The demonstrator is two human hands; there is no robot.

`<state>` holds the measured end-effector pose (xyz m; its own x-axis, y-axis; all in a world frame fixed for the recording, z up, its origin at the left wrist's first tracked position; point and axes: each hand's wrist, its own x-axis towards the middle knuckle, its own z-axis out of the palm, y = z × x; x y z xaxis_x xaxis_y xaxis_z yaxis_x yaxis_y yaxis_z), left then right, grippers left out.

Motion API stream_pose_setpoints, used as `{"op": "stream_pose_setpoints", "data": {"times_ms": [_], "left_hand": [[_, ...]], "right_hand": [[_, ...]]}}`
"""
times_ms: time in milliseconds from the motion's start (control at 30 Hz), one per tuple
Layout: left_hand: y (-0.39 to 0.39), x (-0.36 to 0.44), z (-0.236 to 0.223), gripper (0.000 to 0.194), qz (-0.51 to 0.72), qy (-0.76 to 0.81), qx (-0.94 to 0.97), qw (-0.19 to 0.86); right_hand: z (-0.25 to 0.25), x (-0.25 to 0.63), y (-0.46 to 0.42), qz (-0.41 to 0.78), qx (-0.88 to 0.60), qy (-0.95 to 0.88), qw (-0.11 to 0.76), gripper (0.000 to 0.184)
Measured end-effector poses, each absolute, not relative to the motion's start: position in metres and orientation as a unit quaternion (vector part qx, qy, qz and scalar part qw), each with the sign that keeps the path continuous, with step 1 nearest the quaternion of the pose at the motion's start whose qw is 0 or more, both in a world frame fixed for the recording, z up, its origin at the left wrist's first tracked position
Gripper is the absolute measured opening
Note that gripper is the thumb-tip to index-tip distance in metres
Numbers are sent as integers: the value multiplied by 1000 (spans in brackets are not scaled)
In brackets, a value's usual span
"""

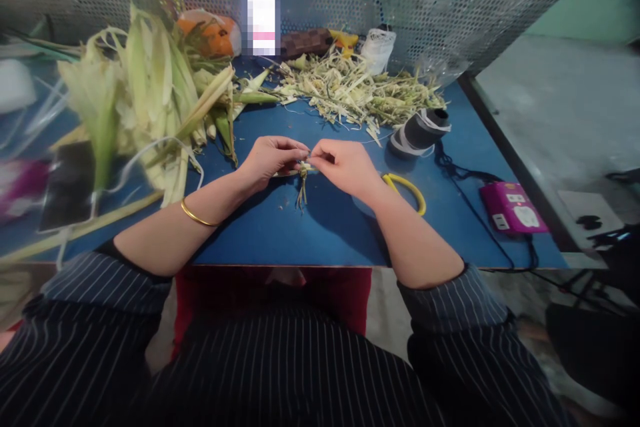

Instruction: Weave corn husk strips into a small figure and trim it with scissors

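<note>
In the middle of the blue table, my left hand (pixel 270 159) and my right hand (pixel 343 163) meet with their fingertips pinched together. Between them is a small knotted bundle of corn husk strips (pixel 303 180), its thin ends hanging down. A pale husk piece sticks out sideways under the left fingers. Both hands are closed at the bundle's top; the exact pinch point is mostly hidden by the fingers. A spool of white thread (pixel 417 133) lies to the right, and a thin thread runs from near it toward my right hand. Yellow-handled scissors (pixel 413 192) lie partly behind my right forearm.
Large corn husks (pixel 155 80) are heaped at the left, by a dark phone (pixel 70 183) with a white cable. Shredded husk (pixel 350 90) lies along the back near a perforated metal screen (pixel 425 20). A purple box (pixel 513 207) with black cables sits at the right edge.
</note>
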<state>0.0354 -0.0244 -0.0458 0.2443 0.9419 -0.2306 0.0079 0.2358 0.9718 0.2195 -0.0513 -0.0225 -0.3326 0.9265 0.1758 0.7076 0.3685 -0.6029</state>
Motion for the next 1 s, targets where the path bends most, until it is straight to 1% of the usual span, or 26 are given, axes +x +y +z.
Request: {"op": "stream_pose_setpoints", "data": {"times_ms": [100,167,233,300,400,500,600,767,867,933,1000], "left_hand": [[-24,34,-44,19,373,485,501,612],[-24,32,-42,20,374,482,528,590],[-23,31,-41,21,374,474,570,557],[-22,30,-41,20,370,465,614,520],[-20,28,-41,16,362,453,670,464],[-20,28,-42,16,356,445,701,429],[-20,29,-41,17,357,447,688,447],[-21,29,-40,19,360,456,613,536],[-20,28,-41,22,361,449,585,571],[-19,28,-42,23,360,447,579,579],[-19,28,-42,22,363,453,590,561]], "right_hand": [[-21,222,-50,289,-494,-784,240,22],[-27,223,-45,296,-510,-755,287,21],[-36,222,-39,296,-528,-710,360,14],[-45,220,-34,339,-510,-688,390,19],[-52,216,-32,390,-470,-694,381,28],[-51,214,-34,387,-473,-700,369,28],[-49,215,-34,384,-480,-700,362,21],[-52,216,-33,371,-466,-711,374,19],[-54,215,-33,370,-458,-713,380,15],[-55,215,-33,356,-459,-717,385,16],[-55,215,-32,340,-465,-721,385,20]]}}
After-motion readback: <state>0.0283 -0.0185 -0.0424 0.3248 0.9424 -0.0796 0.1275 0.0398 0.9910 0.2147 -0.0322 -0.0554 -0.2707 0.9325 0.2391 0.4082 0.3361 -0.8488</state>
